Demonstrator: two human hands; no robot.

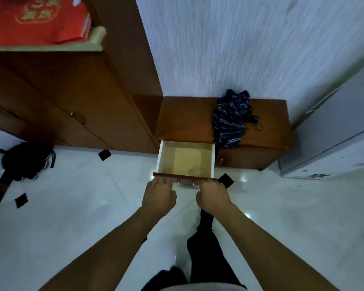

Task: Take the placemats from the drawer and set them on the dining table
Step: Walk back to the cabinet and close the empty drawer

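A drawer of a low brown wooden cabinet stands pulled out over the floor. Its pale wooden inside shows nothing in it; no placemats are in view. My left hand and my right hand rest side by side on the drawer's brown front panel, fingers against its outer face and top edge. Neither hand holds a loose object. The dining table is out of view.
A dark striped cloth lies on the cabinet top at the right. A tall brown wardrobe stands to the left, with a red item on a shelf. A black bag lies on the white tiled floor. A grey door is at the right.
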